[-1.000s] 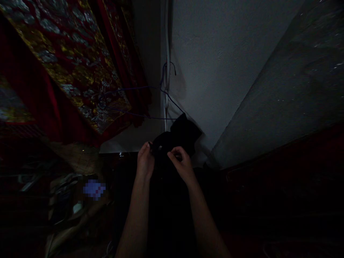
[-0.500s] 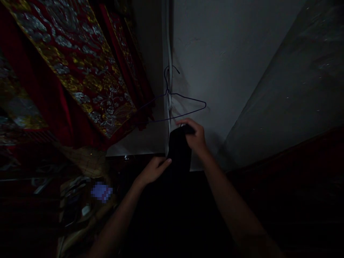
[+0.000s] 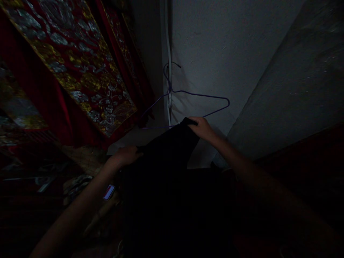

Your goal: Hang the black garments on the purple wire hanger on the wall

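Observation:
A black garment (image 3: 163,157) hangs spread between my two hands in a dim corner. My left hand (image 3: 125,156) grips its left edge with closed fingers. My right hand (image 3: 202,127) pinches its upper right corner, just below the lower bar of a thin purple wire hanger (image 3: 188,94). The hanger hangs by its hook from a white cord (image 3: 168,53) running down the wall corner. The lower part of the garment is lost in darkness.
Red cloths with gold and silver embroidery (image 3: 80,68) hang at the left. A grey wall (image 3: 223,50) stands behind, and a sloping grey surface (image 3: 295,82) at the right. A small lit phone (image 3: 109,191) and dim clutter lie low on the left.
My hands have moved apart, spreading the black garment wider. The left hand has gone left and now grips the cloth's edge. The hanger has swung, its right end now further right.

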A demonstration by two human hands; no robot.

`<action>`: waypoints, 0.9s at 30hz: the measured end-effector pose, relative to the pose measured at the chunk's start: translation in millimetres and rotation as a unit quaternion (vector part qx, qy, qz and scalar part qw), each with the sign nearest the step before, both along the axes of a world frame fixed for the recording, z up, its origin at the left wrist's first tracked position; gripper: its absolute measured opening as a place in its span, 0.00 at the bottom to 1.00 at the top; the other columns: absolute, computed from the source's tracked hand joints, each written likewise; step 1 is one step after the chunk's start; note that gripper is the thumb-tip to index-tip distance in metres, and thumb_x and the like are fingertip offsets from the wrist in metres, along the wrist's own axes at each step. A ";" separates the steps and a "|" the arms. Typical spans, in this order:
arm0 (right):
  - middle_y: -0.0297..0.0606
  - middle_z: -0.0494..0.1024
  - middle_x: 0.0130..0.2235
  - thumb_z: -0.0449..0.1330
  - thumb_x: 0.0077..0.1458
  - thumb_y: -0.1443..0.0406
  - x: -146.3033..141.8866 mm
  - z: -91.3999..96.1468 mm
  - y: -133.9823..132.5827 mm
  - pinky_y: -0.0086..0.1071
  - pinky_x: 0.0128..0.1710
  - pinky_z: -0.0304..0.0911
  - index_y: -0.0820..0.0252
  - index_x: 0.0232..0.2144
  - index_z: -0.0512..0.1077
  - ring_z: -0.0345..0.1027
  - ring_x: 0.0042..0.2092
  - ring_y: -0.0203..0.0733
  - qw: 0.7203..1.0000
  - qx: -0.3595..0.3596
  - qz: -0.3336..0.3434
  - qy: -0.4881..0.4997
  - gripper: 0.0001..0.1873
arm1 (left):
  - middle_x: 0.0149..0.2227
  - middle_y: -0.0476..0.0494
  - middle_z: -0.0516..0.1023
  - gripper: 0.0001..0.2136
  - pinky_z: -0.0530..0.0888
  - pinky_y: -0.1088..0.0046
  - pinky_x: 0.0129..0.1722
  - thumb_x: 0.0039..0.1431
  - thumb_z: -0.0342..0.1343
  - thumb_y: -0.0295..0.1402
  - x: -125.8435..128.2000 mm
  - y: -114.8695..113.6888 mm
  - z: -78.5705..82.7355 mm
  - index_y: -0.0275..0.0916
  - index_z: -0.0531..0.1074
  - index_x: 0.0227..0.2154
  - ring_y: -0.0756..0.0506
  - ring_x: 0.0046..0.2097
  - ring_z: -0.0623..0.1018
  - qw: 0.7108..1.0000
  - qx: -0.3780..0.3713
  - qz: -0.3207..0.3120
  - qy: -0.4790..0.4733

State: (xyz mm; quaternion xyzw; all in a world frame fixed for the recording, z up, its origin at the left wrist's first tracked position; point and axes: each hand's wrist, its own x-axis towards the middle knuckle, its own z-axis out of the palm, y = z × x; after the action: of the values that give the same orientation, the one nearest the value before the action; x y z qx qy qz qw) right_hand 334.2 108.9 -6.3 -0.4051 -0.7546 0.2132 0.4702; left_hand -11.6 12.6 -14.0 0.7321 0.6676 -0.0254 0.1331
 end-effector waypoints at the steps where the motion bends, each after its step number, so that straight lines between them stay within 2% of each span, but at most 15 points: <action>1: 0.36 0.77 0.29 0.56 0.48 0.62 3.1 4.2 -6.0 0.33 0.35 0.62 0.61 0.28 0.77 0.70 0.33 0.43 1.000 0.000 -0.010 0.004 0.11 | 0.38 0.34 0.83 0.20 0.68 0.68 0.33 0.62 0.50 0.50 -2.8 3.7 9.7 0.38 0.78 0.33 0.39 0.36 0.80 1.000 0.028 0.010 -0.007; 3: 0.34 0.71 0.24 0.57 0.49 0.58 5.7 12.1 -14.7 0.31 0.30 0.57 0.61 0.23 0.73 0.64 0.29 0.40 0.999 -0.015 -0.042 0.013 0.12 | 0.30 0.38 0.80 0.24 0.65 0.69 0.30 0.63 0.46 0.53 -4.3 10.6 33.7 0.39 0.74 0.24 0.42 0.30 0.77 0.992 0.119 0.018 -0.044; 5: 0.32 0.65 0.21 0.59 0.47 0.55 5.1 17.4 -19.7 0.31 0.27 0.52 0.60 0.19 0.68 0.59 0.26 0.37 0.997 -0.045 -0.064 0.023 0.15 | 0.21 0.44 0.73 0.26 0.61 0.70 0.27 0.62 0.46 0.55 -2.1 17.4 57.2 0.40 0.68 0.18 0.46 0.25 0.72 0.974 0.201 0.023 -0.100; 8: 0.31 0.61 0.20 0.58 0.45 0.54 0.7 19.3 -24.3 0.31 0.26 0.50 0.58 0.17 0.64 0.54 0.25 0.35 0.995 -0.079 -0.054 0.035 0.16 | 0.18 0.50 0.65 0.27 0.58 0.72 0.25 0.58 0.50 0.58 4.7 29.3 77.6 0.39 0.65 0.17 0.50 0.23 0.65 0.957 0.215 0.007 -0.196; 10: 0.31 0.61 0.20 0.57 0.45 0.54 -3.0 17.6 -27.2 0.31 0.26 0.49 0.57 0.17 0.63 0.54 0.25 0.35 0.995 -0.079 -0.043 0.044 0.15 | 0.18 0.51 0.63 0.25 0.58 0.73 0.25 0.58 0.52 0.56 10.8 39.1 80.1 0.39 0.66 0.18 0.51 0.23 0.63 0.944 0.222 -0.031 -0.244; 13: 0.31 0.61 0.21 0.53 0.44 0.58 -6.9 14.3 -31.2 0.31 0.28 0.51 0.58 0.18 0.64 0.56 0.27 0.36 0.998 -0.048 -0.006 0.038 0.10 | 0.22 0.50 0.69 0.22 0.60 0.73 0.28 0.59 0.53 0.52 20.0 53.6 76.4 0.37 0.70 0.23 0.50 0.27 0.67 0.919 0.293 -0.062 -0.257; 18: 0.32 0.65 0.23 0.52 0.45 0.62 -8.9 13.1 -35.3 0.31 0.32 0.55 0.58 0.21 0.67 0.60 0.29 0.39 1.000 -0.018 0.015 0.014 0.07 | 0.32 0.44 0.77 0.15 0.68 0.71 0.35 0.59 0.55 0.46 31.9 63.8 74.7 0.36 0.73 0.32 0.47 0.34 0.73 0.912 0.321 -0.099 -0.236; 20: 0.33 0.70 0.26 0.54 0.48 0.61 -11.1 12.9 -36.4 0.32 0.34 0.57 0.59 0.24 0.70 0.63 0.31 0.39 0.999 -0.030 0.026 0.023 0.08 | 0.37 0.43 0.79 0.13 0.71 0.70 0.40 0.58 0.56 0.40 35.6 63.4 77.7 0.37 0.72 0.40 0.46 0.38 0.76 0.890 0.350 -0.121 -0.266; 22: 0.35 0.74 0.28 0.56 0.49 0.59 -12.8 12.5 -36.8 0.33 0.36 0.60 0.59 0.27 0.73 0.65 0.32 0.41 0.998 -0.045 0.034 0.035 0.10 | 0.42 0.43 0.80 0.15 0.73 0.69 0.45 0.59 0.54 0.35 36.9 62.4 82.7 0.38 0.69 0.49 0.46 0.42 0.79 0.870 0.367 -0.136 -0.299; 24: 0.36 0.76 0.30 0.58 0.49 0.57 -11.7 12.6 -36.0 0.34 0.37 0.62 0.59 0.29 0.75 0.67 0.34 0.43 0.997 -0.055 0.029 0.045 0.12 | 0.42 0.42 0.81 0.16 0.74 0.67 0.47 0.61 0.51 0.33 34.5 61.2 88.2 0.38 0.70 0.51 0.45 0.43 0.80 0.879 0.357 -0.143 -0.282; 27: 0.36 0.76 0.30 0.58 0.49 0.58 -4.7 14.5 -32.3 0.33 0.36 0.61 0.60 0.27 0.75 0.68 0.34 0.43 0.997 -0.057 -0.002 0.048 0.12 | 0.40 0.40 0.82 0.13 0.74 0.66 0.46 0.61 0.50 0.35 25.5 58.2 93.4 0.37 0.77 0.42 0.42 0.42 0.80 0.920 0.321 -0.150 -0.165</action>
State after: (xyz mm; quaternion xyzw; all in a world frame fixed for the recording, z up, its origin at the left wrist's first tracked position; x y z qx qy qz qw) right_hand 329.5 76.6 8.2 -0.4225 -0.7169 0.2739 0.4823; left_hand 13.9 70.7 79.4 0.8208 0.4908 0.2922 -0.0060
